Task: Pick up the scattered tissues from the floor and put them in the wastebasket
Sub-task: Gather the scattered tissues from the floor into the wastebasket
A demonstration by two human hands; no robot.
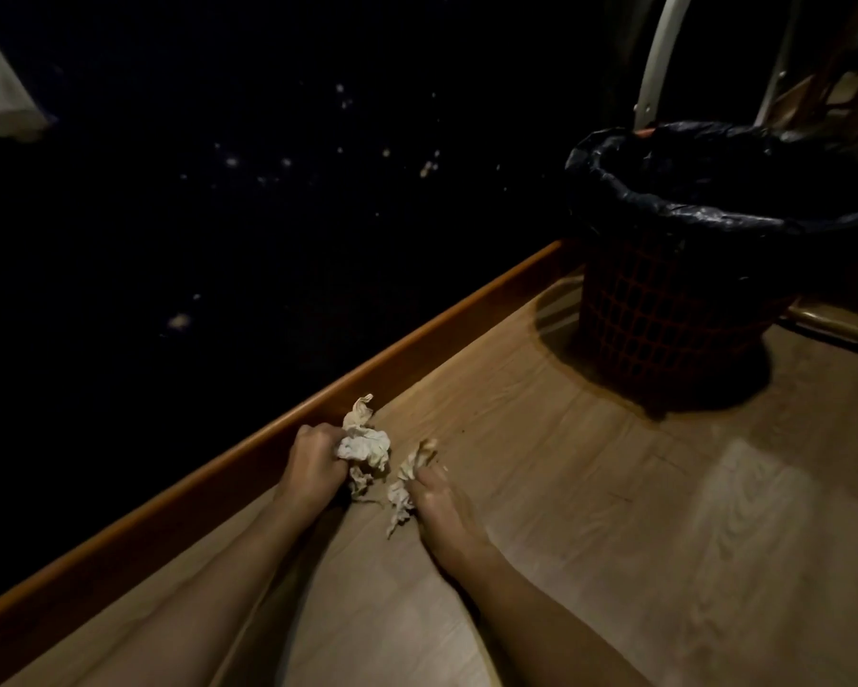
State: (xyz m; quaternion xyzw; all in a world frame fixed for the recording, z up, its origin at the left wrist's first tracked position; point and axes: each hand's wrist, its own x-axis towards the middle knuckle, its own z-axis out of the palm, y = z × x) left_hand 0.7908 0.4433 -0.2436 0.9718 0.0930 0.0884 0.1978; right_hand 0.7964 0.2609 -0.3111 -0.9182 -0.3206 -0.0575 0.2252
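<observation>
Tissues lay on the wood floor (615,488) by the skirting: the left hand (313,461) had closed around the large wad (365,446), the right hand (439,498) pinched the thinner strip (407,480), each best bunched fully before lifting toward the wastebasket (689,290).

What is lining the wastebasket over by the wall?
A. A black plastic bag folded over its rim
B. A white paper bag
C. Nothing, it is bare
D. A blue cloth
A. The wastebasket, a reddish lattice bin standing on the wooden floor, has a crinkled black plastic bag draped over its rim and hanging down the outside.
</observation>
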